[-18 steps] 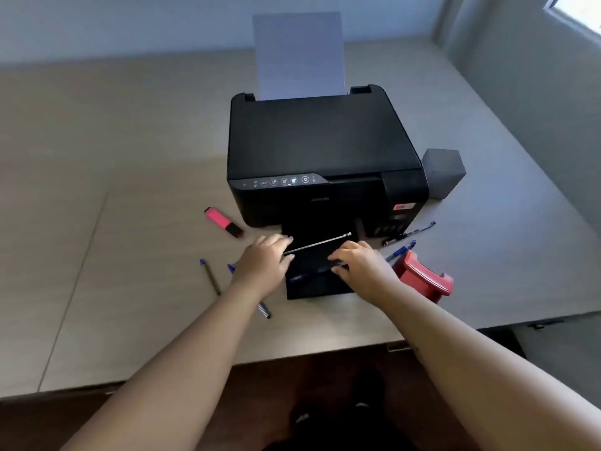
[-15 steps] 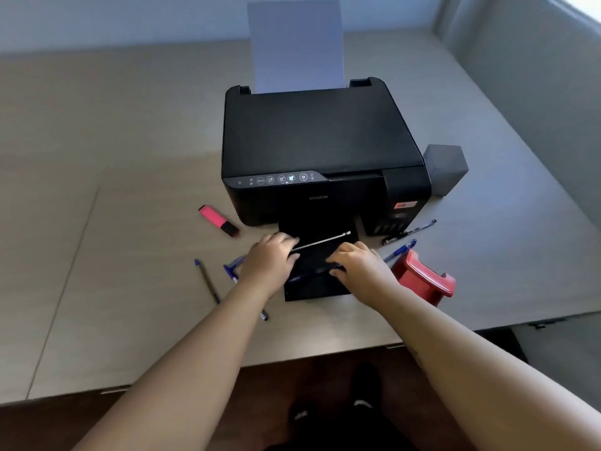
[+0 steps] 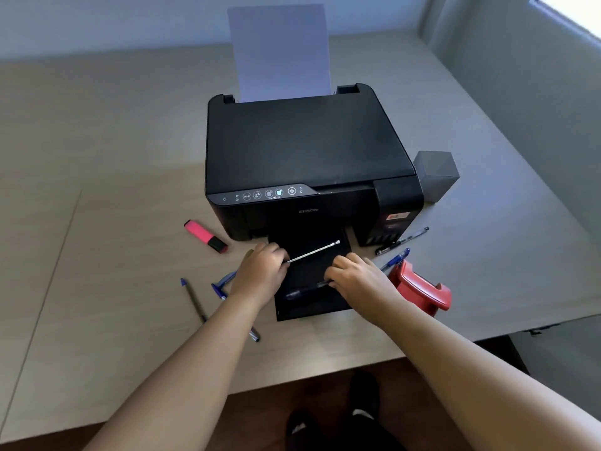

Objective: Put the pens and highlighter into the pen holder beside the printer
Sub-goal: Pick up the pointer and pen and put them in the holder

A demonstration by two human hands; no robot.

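A black printer [image 3: 305, 151] stands mid-table with its output tray [image 3: 309, 307] pulled out. On that tray my left hand [image 3: 261, 271] closes on the end of a silver pen [image 3: 313, 252], and my right hand [image 3: 356, 276] closes on a dark pen [image 3: 305, 291]. A pink highlighter [image 3: 205, 236] lies left of the printer. Left of the tray lie a thin dark pen [image 3: 193, 299] and blue pens [image 3: 221, 284], partly under my left forearm. A black pen [image 3: 403, 240] and a blue pen [image 3: 396, 258] lie right of the tray. The grey pen holder [image 3: 437, 177] stands at the printer's right side.
A red tape dispenser [image 3: 419, 289] sits right of my right hand near the table's front edge. A white sheet [image 3: 279, 50] stands upright in the printer's rear feed. A grey wall runs along the table's right side. My feet show below the table edge.
Both hands have stayed on the two pens on the tray, with my left fingers curling a little further over the silver pen's end. The view itself has shifted slightly.
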